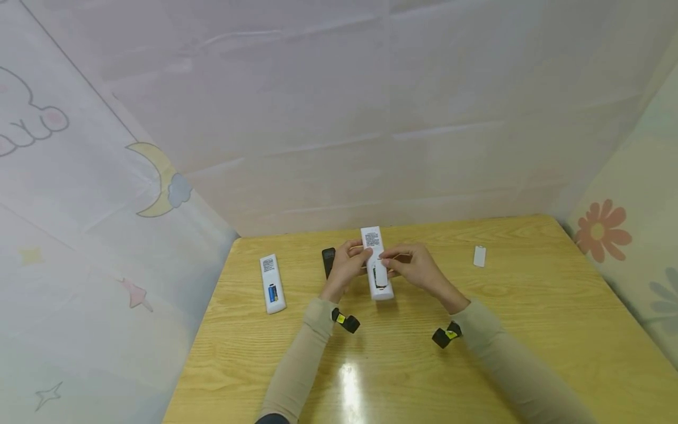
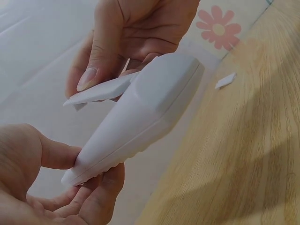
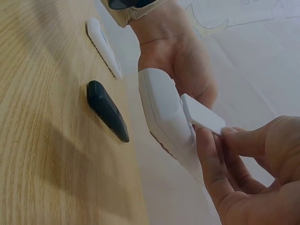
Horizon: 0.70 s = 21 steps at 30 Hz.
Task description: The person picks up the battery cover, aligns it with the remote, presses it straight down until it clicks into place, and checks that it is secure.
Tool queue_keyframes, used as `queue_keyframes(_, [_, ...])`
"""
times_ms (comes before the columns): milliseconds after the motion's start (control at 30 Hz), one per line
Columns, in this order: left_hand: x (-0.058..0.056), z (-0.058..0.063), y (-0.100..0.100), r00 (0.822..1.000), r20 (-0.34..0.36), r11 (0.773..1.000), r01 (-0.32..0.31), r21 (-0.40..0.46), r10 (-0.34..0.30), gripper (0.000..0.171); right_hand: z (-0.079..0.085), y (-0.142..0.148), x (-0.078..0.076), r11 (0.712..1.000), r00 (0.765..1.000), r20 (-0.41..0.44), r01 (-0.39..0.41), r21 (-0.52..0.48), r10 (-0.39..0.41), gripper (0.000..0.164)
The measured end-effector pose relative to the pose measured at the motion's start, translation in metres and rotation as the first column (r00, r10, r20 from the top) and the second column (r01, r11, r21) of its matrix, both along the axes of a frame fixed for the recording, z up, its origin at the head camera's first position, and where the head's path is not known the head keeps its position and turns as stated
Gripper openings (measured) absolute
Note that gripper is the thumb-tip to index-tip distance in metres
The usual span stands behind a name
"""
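A smooth white plastic remote (image 2: 133,122), back up, is held above the desk (image 1: 397,377) near its far edge, fingers of the left hand (image 1: 346,265) clamped on it and those of the right hand (image 1: 418,268) pinching a thin, flat cover (image 3: 204,115) tilted over its back. Glossy wood grain spreads toward the right edge.

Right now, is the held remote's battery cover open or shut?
Open: the right hand pinches the cover, tilted away from the remote.

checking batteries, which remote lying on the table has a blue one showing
The white remote, farthest left in the head view: a blue battery shows in its back. The black remote, also lying there, shows none.
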<state>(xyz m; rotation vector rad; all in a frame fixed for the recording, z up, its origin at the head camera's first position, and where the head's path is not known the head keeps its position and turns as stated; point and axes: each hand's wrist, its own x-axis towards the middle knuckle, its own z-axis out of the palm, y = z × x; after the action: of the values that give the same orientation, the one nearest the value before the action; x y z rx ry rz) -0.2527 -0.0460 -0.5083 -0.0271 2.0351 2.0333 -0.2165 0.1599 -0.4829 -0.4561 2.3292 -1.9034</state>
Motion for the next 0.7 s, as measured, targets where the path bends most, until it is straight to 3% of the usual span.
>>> queue_keyframes(700, [-0.0009,-0.0011,0.0003,1.000,0.001,1.000,-0.005,-0.007,0.005,0.053,-0.0031,-0.0036,0.0054,1.000,1.000,0.004,0.006,0.020,-0.006,0.018])
